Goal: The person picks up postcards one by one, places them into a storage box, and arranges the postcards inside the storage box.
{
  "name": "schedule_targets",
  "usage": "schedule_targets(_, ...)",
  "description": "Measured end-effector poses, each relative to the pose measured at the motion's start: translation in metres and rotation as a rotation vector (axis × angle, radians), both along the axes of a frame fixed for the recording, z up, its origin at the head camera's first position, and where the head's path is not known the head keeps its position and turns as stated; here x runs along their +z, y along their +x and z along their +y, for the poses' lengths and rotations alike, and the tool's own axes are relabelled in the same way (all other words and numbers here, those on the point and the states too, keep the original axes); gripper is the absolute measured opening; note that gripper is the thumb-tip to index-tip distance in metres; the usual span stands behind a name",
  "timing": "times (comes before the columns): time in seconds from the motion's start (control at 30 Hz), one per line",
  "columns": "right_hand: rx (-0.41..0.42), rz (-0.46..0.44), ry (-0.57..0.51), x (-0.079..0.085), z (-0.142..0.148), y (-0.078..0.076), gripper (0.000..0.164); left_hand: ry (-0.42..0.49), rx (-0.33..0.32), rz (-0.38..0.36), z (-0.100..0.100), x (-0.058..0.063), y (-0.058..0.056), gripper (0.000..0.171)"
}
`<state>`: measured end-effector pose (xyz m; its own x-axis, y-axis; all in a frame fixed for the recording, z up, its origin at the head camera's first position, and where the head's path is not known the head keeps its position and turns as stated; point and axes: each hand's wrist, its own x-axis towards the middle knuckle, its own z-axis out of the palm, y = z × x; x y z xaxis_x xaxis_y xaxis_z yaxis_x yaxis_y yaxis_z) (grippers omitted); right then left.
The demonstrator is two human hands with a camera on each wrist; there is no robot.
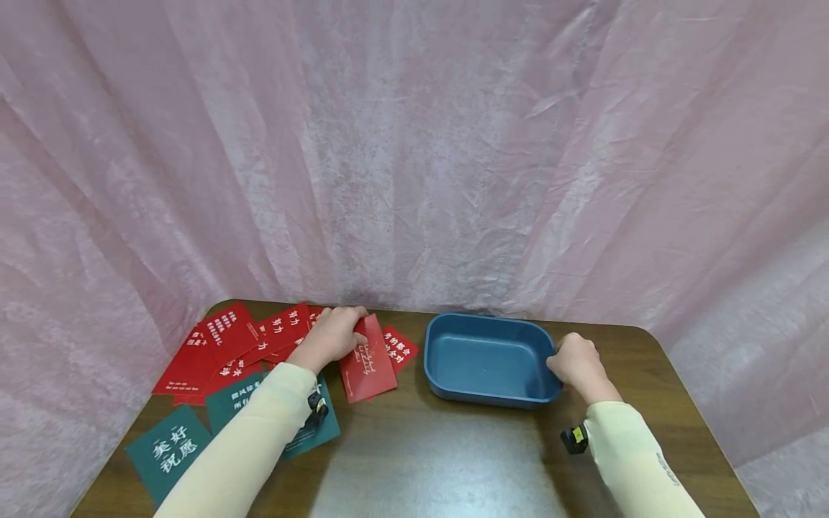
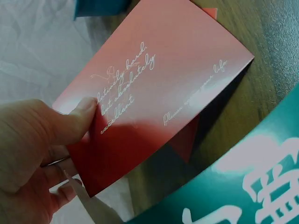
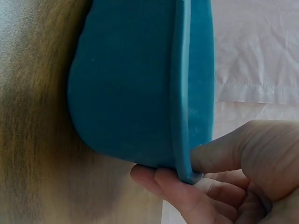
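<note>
A red card (image 1: 369,363) with pale script on it is pinched by my left hand (image 1: 333,334), thumb on top and fingers beneath, as the left wrist view shows. The card (image 2: 140,93) is tilted, and part of another red card (image 1: 399,345) shows from under it. My right hand (image 1: 576,363) grips the right end of a blue rectangular tub (image 1: 488,399). In the right wrist view the thumb is inside the tub's rim (image 3: 182,116) and the fingers press the outer wall. Nothing lies inside the tub.
Several overlapping red cards (image 1: 223,338) lie at the table's back left. Nearer the front left are green cards, one (image 1: 170,450) by the table edge and another (image 1: 317,421) partly under my left forearm. A pink curtain (image 1: 414,158) hangs behind the wooden table (image 1: 440,460).
</note>
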<state>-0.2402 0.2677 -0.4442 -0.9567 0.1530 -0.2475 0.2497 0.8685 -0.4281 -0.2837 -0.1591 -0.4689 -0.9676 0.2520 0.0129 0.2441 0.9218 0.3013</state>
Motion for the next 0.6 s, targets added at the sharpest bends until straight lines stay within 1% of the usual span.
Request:
schedule_targets(0.07,0.003,0.001,-0.002,0.0,0.0,0.0,0.02,0.032,0.008,-0.003,-0.001,0.004,0.003,0.046)
schedule_targets(0.2,0.013,0.008,0.008,0.0,-0.001,-0.001,0.028,0.085,0.025,-0.027,-0.004,0.016,0.011,0.044)
schedule_targets(0.27,0.019,0.012,0.011,0.0,-0.001,-0.001,0.03,0.094,0.034,-0.021,-0.006,0.022,0.014,0.043)
schedule_targets(0.4,0.028,0.028,0.019,0.001,0.0,-0.002,0.031,0.101,0.026,0.039,-0.008,0.034,0.017,0.039)
schedule_targets(0.47,0.029,0.034,0.027,0.001,0.0,-0.002,0.031,0.102,0.023,0.069,-0.009,0.039,0.016,0.036)
schedule_targets(0.6,0.028,0.032,0.02,0.001,0.001,-0.001,0.03,0.139,0.034,0.109,-0.012,0.047,0.017,0.034)
